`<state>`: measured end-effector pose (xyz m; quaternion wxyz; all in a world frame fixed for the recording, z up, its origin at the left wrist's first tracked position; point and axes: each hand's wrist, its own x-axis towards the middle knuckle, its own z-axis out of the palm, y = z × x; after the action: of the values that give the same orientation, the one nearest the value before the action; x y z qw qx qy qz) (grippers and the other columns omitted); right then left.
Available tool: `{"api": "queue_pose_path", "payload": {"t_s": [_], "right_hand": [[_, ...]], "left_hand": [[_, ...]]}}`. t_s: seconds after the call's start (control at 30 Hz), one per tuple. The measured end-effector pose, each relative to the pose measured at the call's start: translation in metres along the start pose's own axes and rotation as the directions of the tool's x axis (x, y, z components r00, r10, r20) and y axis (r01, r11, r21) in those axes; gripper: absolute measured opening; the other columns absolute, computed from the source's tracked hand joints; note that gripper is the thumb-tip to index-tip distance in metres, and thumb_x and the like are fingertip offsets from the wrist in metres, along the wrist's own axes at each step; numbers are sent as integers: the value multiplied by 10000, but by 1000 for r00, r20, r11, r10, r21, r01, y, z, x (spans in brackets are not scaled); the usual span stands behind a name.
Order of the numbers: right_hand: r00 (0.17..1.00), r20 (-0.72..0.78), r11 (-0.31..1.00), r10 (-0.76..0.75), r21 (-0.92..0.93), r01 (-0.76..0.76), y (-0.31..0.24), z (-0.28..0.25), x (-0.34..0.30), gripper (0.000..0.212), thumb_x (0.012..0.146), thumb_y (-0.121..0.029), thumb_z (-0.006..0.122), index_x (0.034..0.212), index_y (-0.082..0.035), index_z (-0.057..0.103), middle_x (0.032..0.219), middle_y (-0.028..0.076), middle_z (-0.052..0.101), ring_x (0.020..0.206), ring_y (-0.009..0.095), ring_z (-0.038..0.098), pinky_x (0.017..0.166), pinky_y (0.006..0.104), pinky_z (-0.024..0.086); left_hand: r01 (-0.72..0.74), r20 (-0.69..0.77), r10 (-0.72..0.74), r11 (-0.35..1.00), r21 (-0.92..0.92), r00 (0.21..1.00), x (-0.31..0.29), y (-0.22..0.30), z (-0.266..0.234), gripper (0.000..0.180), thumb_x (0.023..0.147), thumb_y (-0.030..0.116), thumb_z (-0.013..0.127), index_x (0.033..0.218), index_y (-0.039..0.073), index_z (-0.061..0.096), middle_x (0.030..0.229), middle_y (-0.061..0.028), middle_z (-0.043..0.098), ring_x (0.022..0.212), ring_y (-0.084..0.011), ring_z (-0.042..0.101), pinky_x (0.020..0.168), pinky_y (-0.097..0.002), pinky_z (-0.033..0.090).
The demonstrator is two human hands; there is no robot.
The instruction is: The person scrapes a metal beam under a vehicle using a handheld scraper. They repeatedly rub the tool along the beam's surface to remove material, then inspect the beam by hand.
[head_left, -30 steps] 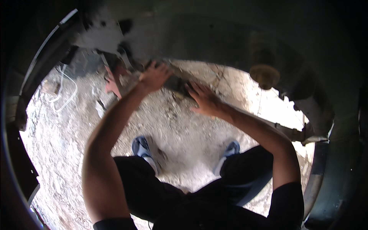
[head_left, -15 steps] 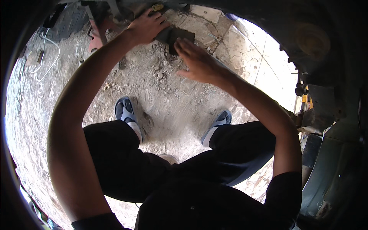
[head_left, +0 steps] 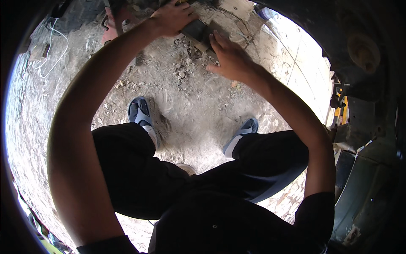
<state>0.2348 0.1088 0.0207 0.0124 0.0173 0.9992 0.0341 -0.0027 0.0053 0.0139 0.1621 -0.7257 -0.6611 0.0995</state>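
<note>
My left hand (head_left: pixel 174 19) is at the top of the view, its fingers curled over a dark part; the far side of its grip is cut off by the edge. Beside its fingertips lies a dark flat block (head_left: pixel 196 30) with a paler edge. A second dark, flat, squarish piece (head_left: pixel 217 28) adjoins it on the right. My right hand (head_left: pixel 231 57) has its fingers stretched out, the tips against this piece, and its thumb held apart. Nothing shows between thumb and fingers.
Dusty ground with loose rubble (head_left: pixel 182 63) lies below my hands. A reddish metal stand (head_left: pixel 112 24) is at the upper left, near a white cable (head_left: pixel 67 42). Dark vehicle-like parts (head_left: pixel 363 97) hang close on the right. My sandalled feet (head_left: pixel 141 112) are between.
Both hands and the dark pieces appear higher and farther right in view. The whole scene has shifted slightly too. My right hand's fingers remain against the squarish piece.
</note>
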Motion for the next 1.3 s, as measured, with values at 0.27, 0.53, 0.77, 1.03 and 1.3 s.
{"api": "queue_pose_path", "payload": {"t_s": [0.27, 0.53, 0.77, 1.03, 1.3], "right_hand": [[993, 96, 987, 73, -146, -59, -17, -4, 1, 929, 817, -404, 752, 1439, 105, 284, 1493, 324, 306, 1372, 414, 384, 1097, 488, 390], [995, 66, 965, 69, -257, -50, -17, -2, 2, 931, 820, -430, 740, 1443, 97, 291, 1468, 276, 364, 1363, 338, 399, 1085, 471, 360], [996, 82, 973, 28, -232, -9, -34, -4, 2, 1025, 765, -508, 766, 1424, 118, 293, 1446, 312, 372, 1348, 377, 405, 1086, 481, 366], [989, 145, 978, 18, -209, 12, -42, -18, 3, 1003, 784, -505, 752, 1417, 131, 304, 1450, 326, 364, 1354, 386, 403, 1098, 464, 366], [996, 86, 984, -34, -173, 49, -31, -13, 2, 953, 796, -460, 755, 1405, 136, 327, 1445, 324, 376, 1346, 391, 413, 1091, 455, 372]], "left_hand": [[12, -23, -13, 1000, -19, 1000, -2, 2, 16, 812, 720, 296, 785, 1427, 144, 416, 1321, -62, 513, 1283, -228, 458, 1120, -482, 309], [24, -54, -25, 1000, -14, 998, -4, 3, 6, 804, 703, 316, 793, 1405, 152, 438, 1268, -46, 537, 1252, -212, 479, 1107, -474, 320], [23, -40, -22, 999, 43, 999, -2, 4, 4, 771, 716, 314, 785, 1394, 166, 447, 1265, -45, 538, 1244, -213, 483, 1107, -476, 332], [29, 34, -28, 999, -25, 999, -2, 5, 3, 776, 739, 296, 772, 1421, 171, 423, 1331, -61, 509, 1311, -227, 436, 1121, -490, 314], [-14, -170, 17, 1000, 17, 985, -1, -1, 21, 426, 893, 259, 538, 1288, 98, 540, 1323, -133, 541, 1306, -271, 459, 1110, -577, 265]]}}
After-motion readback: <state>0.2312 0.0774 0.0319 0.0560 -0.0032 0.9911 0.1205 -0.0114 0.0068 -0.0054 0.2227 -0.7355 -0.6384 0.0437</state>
